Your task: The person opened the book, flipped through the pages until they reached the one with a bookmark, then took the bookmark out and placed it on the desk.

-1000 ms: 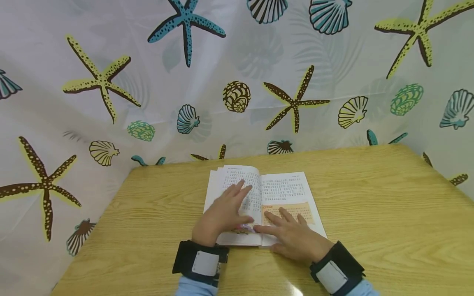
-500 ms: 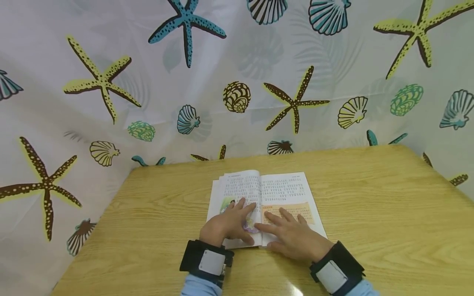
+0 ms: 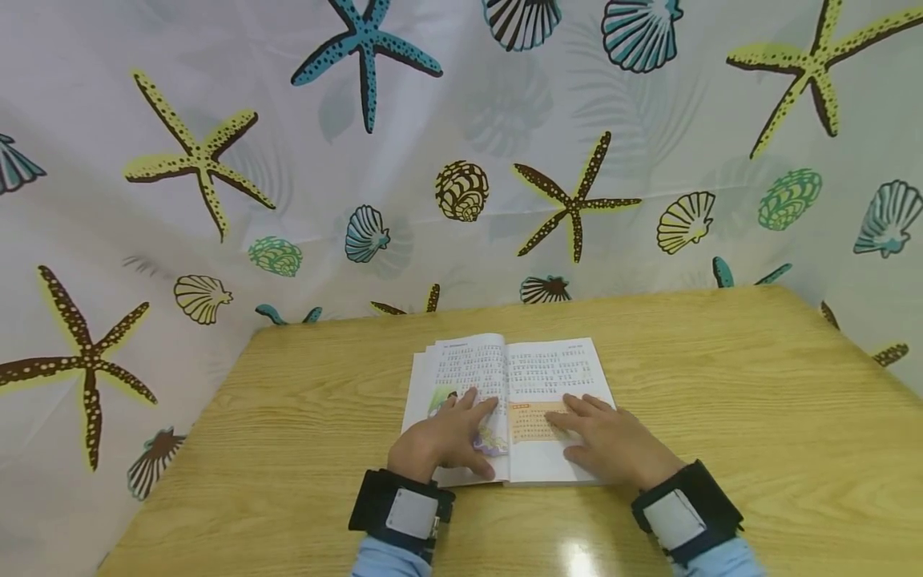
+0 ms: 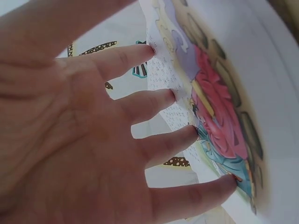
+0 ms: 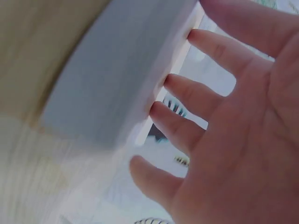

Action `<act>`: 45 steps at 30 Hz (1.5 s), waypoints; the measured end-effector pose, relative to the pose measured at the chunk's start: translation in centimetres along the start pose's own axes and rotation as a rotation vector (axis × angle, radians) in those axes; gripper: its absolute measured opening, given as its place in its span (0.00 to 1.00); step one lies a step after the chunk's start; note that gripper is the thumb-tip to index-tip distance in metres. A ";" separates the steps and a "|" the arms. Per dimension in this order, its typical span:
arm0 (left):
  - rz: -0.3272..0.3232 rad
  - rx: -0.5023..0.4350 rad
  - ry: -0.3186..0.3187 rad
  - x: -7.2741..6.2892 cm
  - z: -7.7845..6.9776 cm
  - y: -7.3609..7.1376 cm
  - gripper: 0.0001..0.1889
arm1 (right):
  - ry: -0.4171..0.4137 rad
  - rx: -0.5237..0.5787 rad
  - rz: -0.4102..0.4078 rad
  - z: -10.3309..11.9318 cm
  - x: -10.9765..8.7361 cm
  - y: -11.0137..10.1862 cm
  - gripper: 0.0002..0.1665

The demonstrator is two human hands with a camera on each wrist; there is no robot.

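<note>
From my remote seat, I see the left hand [image 3: 450, 437] loosely spread and gripping nothing, fingertips on the coloured illustration [image 4: 217, 112]; the right hand [image 3: 613, 441], likewise unclenched, lies over the orange text box [image 3: 530, 423]. Beneath both, the illustrated book [image 3: 515, 381] is spread flat on the table — spine running away from me between the hands, nearer the left. Its white pages carry small print, the left leaves stepped at their edge. The wood-grain tabletop [image 3: 721, 385] reaches back to seashell-and-starfish cloth [image 3: 404, 104].
</note>
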State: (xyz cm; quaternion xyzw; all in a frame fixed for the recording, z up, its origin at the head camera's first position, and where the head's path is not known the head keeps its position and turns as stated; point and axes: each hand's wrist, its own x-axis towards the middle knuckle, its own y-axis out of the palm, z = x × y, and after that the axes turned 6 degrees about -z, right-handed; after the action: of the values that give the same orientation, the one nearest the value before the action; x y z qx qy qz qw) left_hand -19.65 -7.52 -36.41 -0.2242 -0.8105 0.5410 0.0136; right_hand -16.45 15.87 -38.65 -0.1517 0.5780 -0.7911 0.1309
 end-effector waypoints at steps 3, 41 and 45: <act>0.004 0.009 -0.003 0.0 0.0 0.0 0.50 | 0.055 0.006 0.012 -0.9 -0.2 -0.3 0.28; -0.015 0.019 -0.071 -0.3 -0.3 -0.2 0.48 | 0.336 -0.032 -0.003 -2.4 -0.4 -1.3 0.36; -0.014 0.021 -0.068 -0.3 -0.3 -0.2 0.48 | 0.304 -0.099 -0.023 -2.1 -0.5 -1.3 0.36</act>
State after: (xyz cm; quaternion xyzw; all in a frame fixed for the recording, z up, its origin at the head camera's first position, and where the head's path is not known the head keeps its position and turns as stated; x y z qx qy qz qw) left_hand -19.34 -7.48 -36.04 -0.2000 -0.8064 0.5564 -0.0077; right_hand -16.91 18.31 -38.02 -0.0432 0.6275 -0.7770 0.0251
